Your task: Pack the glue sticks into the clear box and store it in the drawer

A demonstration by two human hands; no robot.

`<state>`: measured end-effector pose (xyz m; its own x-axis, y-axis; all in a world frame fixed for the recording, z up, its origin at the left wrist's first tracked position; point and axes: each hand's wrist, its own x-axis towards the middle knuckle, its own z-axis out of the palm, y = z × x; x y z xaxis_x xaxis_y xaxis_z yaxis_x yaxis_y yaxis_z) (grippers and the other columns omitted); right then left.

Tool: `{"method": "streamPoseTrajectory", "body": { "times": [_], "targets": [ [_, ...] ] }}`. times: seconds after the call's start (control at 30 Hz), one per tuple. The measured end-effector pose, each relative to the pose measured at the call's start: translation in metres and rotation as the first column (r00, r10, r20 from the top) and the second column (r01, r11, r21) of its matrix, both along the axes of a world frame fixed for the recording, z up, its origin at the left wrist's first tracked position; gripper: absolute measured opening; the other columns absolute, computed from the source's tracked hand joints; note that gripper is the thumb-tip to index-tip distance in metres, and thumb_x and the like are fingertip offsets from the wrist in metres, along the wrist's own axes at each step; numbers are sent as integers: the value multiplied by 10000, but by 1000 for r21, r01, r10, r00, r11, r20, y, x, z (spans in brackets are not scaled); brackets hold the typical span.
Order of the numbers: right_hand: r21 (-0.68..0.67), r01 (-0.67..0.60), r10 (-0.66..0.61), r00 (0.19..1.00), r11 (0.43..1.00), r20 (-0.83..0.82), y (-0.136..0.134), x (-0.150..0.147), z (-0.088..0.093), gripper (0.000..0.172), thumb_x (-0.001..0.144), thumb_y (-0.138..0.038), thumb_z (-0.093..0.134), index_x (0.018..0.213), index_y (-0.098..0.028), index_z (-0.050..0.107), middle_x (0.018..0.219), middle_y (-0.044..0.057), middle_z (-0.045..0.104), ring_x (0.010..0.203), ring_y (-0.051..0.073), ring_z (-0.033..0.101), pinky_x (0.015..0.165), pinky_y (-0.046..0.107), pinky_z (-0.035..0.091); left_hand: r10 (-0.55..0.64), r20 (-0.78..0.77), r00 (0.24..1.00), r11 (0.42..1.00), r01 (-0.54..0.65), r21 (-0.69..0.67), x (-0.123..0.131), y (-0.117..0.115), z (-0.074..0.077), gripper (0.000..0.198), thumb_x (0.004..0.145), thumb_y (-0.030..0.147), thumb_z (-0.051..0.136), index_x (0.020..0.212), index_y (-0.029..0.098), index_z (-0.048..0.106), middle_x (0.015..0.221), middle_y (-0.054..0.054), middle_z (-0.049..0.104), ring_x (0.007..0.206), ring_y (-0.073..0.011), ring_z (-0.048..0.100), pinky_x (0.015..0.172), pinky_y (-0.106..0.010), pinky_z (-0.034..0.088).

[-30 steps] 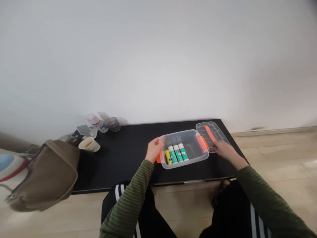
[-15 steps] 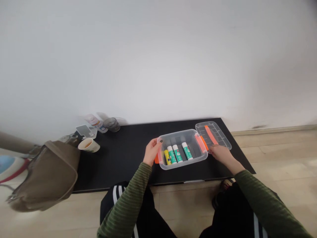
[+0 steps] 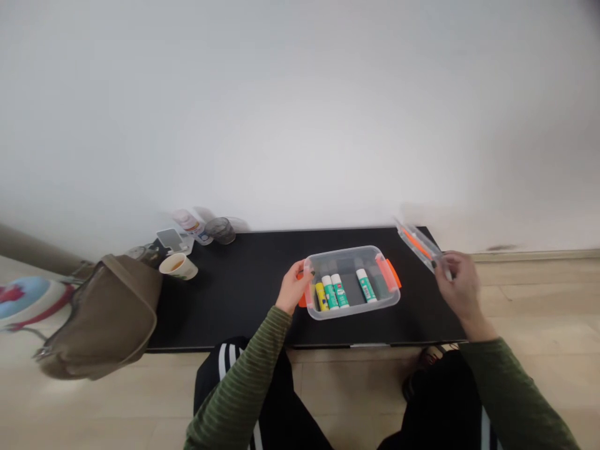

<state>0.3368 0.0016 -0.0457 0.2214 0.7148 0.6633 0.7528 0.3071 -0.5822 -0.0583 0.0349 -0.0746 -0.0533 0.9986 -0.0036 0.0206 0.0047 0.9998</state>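
Note:
A clear plastic box (image 3: 351, 284) with orange latches sits on the black table, its top off. Inside lie a yellow glue stick (image 3: 321, 296) and several green-and-white glue sticks (image 3: 340, 291), one lying apart toward the right. My left hand (image 3: 294, 287) grips the box's left end. My right hand (image 3: 459, 284), blurred by motion, holds the clear lid (image 3: 419, 246) with its orange strip, tilted up near the table's far right corner.
An olive bag (image 3: 112, 319) overhangs the table's left end. A paper cup with drink (image 3: 178, 267), a phone on a stand (image 3: 169, 239), a spray bottle (image 3: 188, 225) and a glass tumbler (image 3: 220, 230) stand at the back left. A white wall (image 3: 300, 106) rises behind.
My right hand has lifted the lid off the table, tilted it up and moved right with it. The box has shifted slightly right, still under my left hand.

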Motion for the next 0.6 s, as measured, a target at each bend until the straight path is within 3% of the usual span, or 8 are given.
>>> {"method": "streamPoseTrajectory", "body": {
  "times": [0.1,0.17,0.23,0.33,0.4,0.47,0.6],
  "targets": [
    [221,89,2,924,971,-382,-3,-2,17,370,753,-295,740,1053,-222,537,1083,58,628,927,209,675,813,404,571,-12,31,999,1000,12,0,1,1,-1,449,733,316,711,1158,179,665,1151,-98,697,1085,-245,630,1006,-396,454],
    [363,147,103,803,920,-586,-2,-2,27,430,740,-265,769,1087,-249,516,1056,23,659,922,202,700,863,432,572,-19,59,998,1000,20,-13,3,2,-1,467,731,329,717,1171,179,664,1171,-99,693,1095,-249,627,1009,-395,451],
    [416,185,205,654,890,-728,3,-1,31,402,751,-244,767,1075,-256,529,1004,7,688,902,190,714,886,423,575,-20,89,996,999,23,-35,5,3,0,490,724,352,731,1179,180,666,1196,-101,684,1093,-249,628,1004,-391,452],
    [257,173,176,383,951,-907,15,-6,22,332,730,-205,784,1001,-211,593,916,15,717,858,164,720,866,342,591,-11,145,989,997,21,-72,7,2,2,529,708,388,755,1189,186,667,1200,-98,684,1067,-240,636,980,-375,460],
    [79,48,65,240,996,-969,23,-18,11,327,676,-173,825,940,-174,633,859,24,729,839,161,720,836,299,602,1,185,983,995,18,-102,9,1,5,530,706,417,760,1176,188,674,1148,-90,702,1020,-228,648,946,-356,471],
    [-33,-127,-10,177,991,-984,29,-36,2,345,635,-181,858,915,-158,658,842,38,743,825,175,726,788,289,616,17,219,976,990,14,-141,9,-1,8,480,720,462,743,1106,179,700,1047,-78,724,941,-213,657,891,-333,485],
    [-88,-352,-21,188,932,-982,31,-73,1,438,580,-247,899,953,-181,679,899,56,767,836,210,739,757,324,630,30,207,978,985,6,-172,9,-4,11,446,770,572,664,889,146,722,853,-63,714,792,-195,640,778,-309,490]
  ]
}}
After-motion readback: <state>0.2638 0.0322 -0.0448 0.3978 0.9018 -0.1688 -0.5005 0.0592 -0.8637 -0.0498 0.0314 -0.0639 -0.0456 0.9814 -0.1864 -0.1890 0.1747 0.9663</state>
